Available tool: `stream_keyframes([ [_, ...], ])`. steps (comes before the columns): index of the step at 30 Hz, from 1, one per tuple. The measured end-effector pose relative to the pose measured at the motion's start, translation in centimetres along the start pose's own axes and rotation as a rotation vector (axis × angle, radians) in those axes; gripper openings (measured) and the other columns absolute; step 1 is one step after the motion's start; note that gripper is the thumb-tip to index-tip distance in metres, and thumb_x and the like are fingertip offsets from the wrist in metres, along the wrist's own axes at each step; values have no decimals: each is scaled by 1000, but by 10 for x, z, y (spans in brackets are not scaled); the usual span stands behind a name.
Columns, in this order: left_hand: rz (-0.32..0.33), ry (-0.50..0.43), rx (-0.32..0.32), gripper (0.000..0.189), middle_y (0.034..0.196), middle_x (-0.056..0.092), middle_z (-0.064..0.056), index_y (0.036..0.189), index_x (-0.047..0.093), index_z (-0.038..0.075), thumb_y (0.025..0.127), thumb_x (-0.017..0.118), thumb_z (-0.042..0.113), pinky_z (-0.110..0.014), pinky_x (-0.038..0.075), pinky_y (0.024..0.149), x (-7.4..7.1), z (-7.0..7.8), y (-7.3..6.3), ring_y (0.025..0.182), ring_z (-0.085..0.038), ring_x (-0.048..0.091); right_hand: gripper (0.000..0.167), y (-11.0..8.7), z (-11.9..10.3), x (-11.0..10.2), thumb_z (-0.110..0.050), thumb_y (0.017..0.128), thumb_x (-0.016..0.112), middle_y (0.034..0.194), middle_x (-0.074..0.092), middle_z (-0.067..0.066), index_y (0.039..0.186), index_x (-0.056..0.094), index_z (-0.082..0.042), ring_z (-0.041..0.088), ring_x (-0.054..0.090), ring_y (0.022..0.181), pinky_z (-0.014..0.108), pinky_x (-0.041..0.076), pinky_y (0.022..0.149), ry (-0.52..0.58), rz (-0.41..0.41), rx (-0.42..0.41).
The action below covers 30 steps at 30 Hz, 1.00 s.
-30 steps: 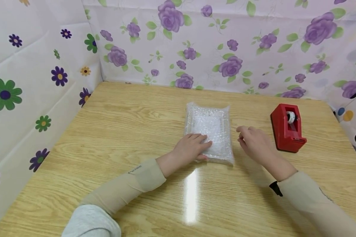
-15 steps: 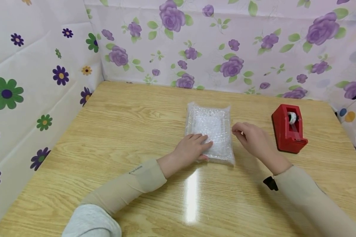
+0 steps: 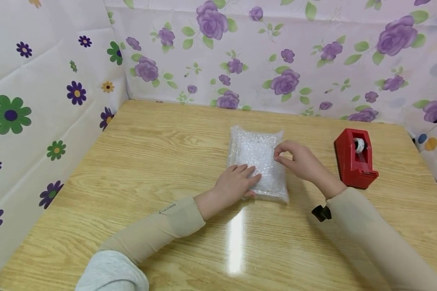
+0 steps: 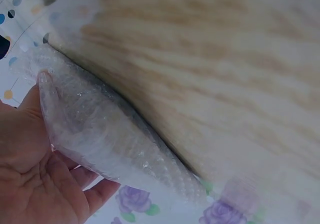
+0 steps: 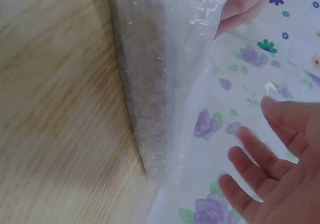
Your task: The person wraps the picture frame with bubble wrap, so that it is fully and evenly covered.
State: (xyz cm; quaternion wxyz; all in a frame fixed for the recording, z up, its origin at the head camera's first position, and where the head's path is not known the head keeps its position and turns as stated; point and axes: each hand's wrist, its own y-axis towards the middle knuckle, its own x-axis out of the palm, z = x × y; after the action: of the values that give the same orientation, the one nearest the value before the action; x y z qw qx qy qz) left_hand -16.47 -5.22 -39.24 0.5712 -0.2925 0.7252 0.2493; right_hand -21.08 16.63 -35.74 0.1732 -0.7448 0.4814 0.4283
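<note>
A flat package in clear bubble wrap (image 3: 256,147) lies on the wooden table, also seen from the side in both wrist views. My left hand (image 3: 234,184) rests on its lower left part, fingers spread and fairly straight over the top, thumb at the near edge. Above the package's right edge hovers my right hand (image 3: 296,161), thumb and index fingertips brought together. Between them is a small clear piece of tape (image 5: 270,88), seen at the thumb tip in the right wrist view. The other right fingers (image 5: 240,189) hang loosely curled; the index is mostly hidden there.
A red tape dispenser (image 3: 355,157) with a roll of tape stands on the right of the table (image 3: 160,161), beyond my right hand. Flower-printed sheets (image 3: 247,52) hang behind the table and at its left side.
My right hand has moved left from beside the package to over its right edge, its thumb and index now plainly pinched. The left hand and package stay in place.
</note>
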Motion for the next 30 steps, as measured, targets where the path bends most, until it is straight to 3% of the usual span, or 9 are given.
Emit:
stream_keyframes([
  [4, -12, -12, 3, 59, 141, 50, -2, 138, 50, 24, 88, 51, 55, -34, 43, 105, 1, 0, 0, 128, -20, 49, 5, 9, 2, 4, -6, 88, 66, 92, 68, 11, 83, 65, -7, 32, 57, 96, 51, 42, 89, -13, 32, -61],
  [7, -11, -22, 4, 58, 142, 50, -3, 138, 51, 24, 88, 51, 55, -34, 42, 106, 2, -1, 0, 128, -21, 49, 5, 16, 3, 7, -7, 87, 67, 87, 69, 8, 82, 66, -7, 30, 55, 89, 46, 40, 84, 0, 25, -94],
  [13, 22, -26, 14, 58, 139, 52, -3, 135, 53, 23, 87, 52, 55, -34, 43, 105, 5, -2, -1, 127, -21, 50, 5, 31, 4, 13, -6, 90, 62, 84, 66, 9, 87, 65, -3, 17, 56, 80, 34, 48, 74, 125, -115, -97],
  [17, 46, -25, 16, 58, 138, 53, -4, 135, 53, 23, 87, 52, 55, -34, 43, 105, 5, -2, -1, 126, -22, 50, 7, 42, 4, 17, -5, 92, 59, 85, 65, 12, 90, 64, 0, 16, 54, 77, 28, 47, 71, 177, -203, -100],
  [30, 102, 16, 34, 56, 135, 55, -1, 132, 56, 23, 87, 53, 55, -31, 46, 101, 4, -2, -2, 121, -19, 54, 13, 71, 3, 32, -7, 95, 54, 85, 62, 13, 92, 62, 2, 15, 49, 75, 28, 43, 70, 210, -313, -47],
])
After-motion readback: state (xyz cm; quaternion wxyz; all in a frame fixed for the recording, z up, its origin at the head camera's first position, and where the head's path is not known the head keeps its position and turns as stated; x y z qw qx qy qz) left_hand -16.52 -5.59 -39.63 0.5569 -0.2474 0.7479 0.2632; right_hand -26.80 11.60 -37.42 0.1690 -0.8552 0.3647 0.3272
